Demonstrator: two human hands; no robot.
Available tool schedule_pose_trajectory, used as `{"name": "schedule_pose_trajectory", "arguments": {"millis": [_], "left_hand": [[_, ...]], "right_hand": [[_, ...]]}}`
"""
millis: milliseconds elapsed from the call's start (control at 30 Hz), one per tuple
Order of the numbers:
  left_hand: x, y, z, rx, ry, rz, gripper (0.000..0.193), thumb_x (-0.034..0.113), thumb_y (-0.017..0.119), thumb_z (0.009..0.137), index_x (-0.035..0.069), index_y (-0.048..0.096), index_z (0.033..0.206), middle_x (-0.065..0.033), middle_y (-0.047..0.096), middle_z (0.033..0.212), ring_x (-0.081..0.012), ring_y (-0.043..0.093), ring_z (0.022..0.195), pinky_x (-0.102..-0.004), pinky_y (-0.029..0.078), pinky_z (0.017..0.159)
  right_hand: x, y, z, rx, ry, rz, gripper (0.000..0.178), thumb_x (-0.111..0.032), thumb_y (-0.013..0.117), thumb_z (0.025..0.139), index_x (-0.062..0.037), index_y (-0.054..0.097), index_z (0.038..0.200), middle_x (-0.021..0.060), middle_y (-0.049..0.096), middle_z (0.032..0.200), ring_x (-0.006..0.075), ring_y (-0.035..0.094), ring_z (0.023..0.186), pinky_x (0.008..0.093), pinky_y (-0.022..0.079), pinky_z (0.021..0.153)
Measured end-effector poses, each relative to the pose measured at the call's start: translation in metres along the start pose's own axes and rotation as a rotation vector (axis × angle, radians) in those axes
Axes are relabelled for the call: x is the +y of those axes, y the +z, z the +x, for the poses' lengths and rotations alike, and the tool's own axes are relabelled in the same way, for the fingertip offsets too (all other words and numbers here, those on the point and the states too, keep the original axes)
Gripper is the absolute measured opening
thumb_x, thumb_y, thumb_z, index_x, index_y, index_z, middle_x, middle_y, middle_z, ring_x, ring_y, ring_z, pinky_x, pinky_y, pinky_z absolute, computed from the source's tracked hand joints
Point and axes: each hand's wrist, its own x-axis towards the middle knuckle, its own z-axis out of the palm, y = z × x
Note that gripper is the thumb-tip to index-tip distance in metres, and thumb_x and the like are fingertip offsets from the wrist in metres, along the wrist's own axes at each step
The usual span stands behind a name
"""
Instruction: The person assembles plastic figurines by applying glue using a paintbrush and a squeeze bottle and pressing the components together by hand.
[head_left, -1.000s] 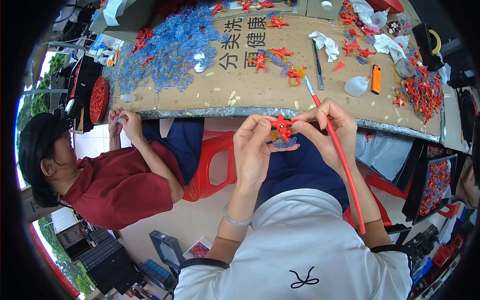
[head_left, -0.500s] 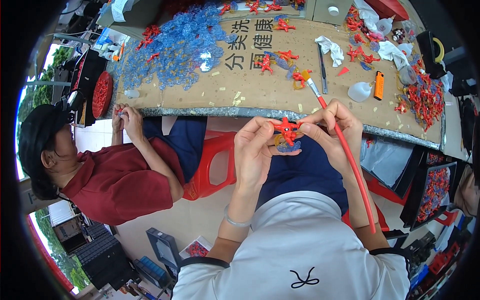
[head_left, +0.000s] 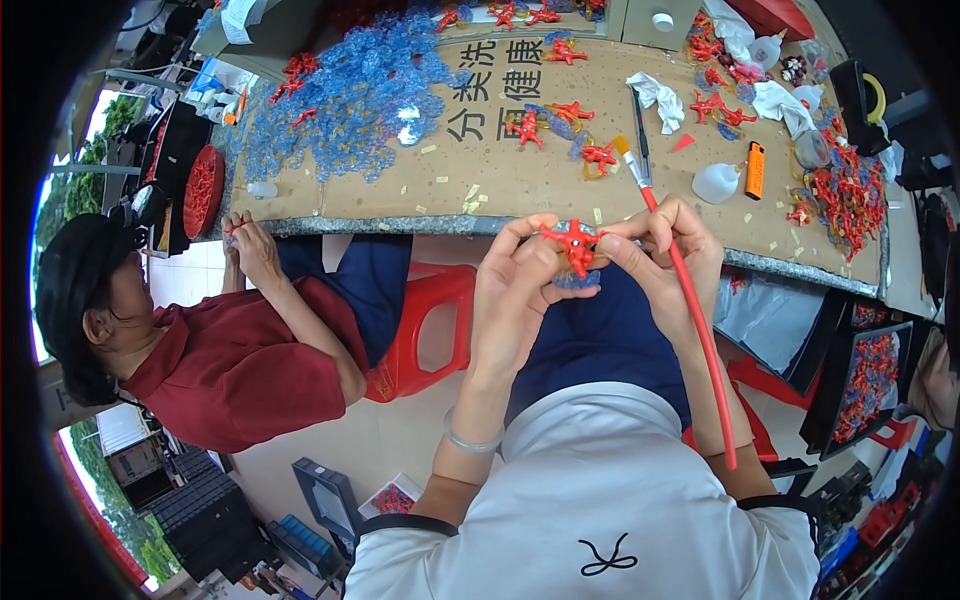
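In front of the table edge, a small red toy figure (head_left: pixel 579 250) with limbs spread is pinched between my two hands. A translucent blue piece (head_left: pixel 576 280) sits against its underside. My left hand (head_left: pixel 512 290) has thumb and fingers closed on the figure's left side. My right hand (head_left: pixel 672 262) pinches the right side with thumb and fingertips. That same hand also keeps a red-handled paintbrush (head_left: pixel 692 310) lying across it, its yellowish bristles pointing up over the table and clear of the figure. Whether the blue piece is fixed to the figure I cannot tell.
Blue translucent pieces (head_left: pixel 350 110) are heaped at the table's far left. More red figures (head_left: pixel 850 205) pile up at right, near a white squeeze bottle (head_left: pixel 716 183) and an orange lighter (head_left: pixel 754 170). At left a co-worker (head_left: pixel 240 370) in dark red handles a small red piece.
The red figure has been raised slightly and tilted in my fingers. The brush has shifted a little, its handle end swinging left. The co-worker's hands have drawn together around a red piece.
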Motion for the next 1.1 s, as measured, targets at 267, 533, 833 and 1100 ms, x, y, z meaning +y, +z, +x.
{"name": "schedule_pose_trajectory", "arguments": {"millis": [267,533,833,1100], "left_hand": [[-0.008,0.002,-0.003,0.054,0.061,0.306,0.051,-0.014,0.056,0.079,0.0,0.034,0.122,-0.0156,0.063,0.097,-0.0181,0.066,0.082,-0.0239,0.054,0.067],[0.0,0.009,-0.013,0.036,0.008,0.353,0.052,-0.013,0.057,0.078,0.001,0.032,0.121,-0.015,0.062,0.086,-0.0151,0.064,0.071,-0.0206,0.05,0.057],[-0.007,0.017,-0.012,-0.11,0.052,0.298,0.048,-0.011,0.057,0.079,0.0,0.036,0.121,-0.0157,0.062,0.096,-0.0185,0.065,0.08,-0.0228,0.051,0.058],[-0.034,0.037,0.0,-0.593,-0.146,0.363,0.074,0.014,0.073,0.08,-0.003,0.028,0.136,-0.0217,0.051,0.122,-0.0291,0.061,0.102,-0.0318,0.056,0.069]], "right_hand": [[0.0,-0.003,0.009,-0.075,0.138,0.135,0.037,-0.003,0.071,0.08,-0.0098,0.036,0.073,0.0143,0.067,0.082,0.0108,0.064,0.075,0.0228,0.052,0.066],[0.001,-0.016,0.02,-0.263,0.312,0.123,0.04,-0.003,0.074,0.077,-0.0135,0.036,0.07,0.0056,0.061,0.065,0.0054,0.06,0.063,0.018,0.042,0.052],[-0.011,-0.024,0.006,-0.186,0.217,0.297,0.037,-0.001,0.071,0.08,-0.0113,0.037,0.071,0.007,0.06,0.068,0.0077,0.057,0.06,0.0204,0.045,0.053],[-0.044,-0.107,-0.055,-0.147,-0.091,-0.261,0.03,-0.005,0.07,0.08,-0.0062,0.042,0.07,0.0011,0.052,0.061,0.0058,0.049,0.056,0.0246,0.04,0.048]]}}
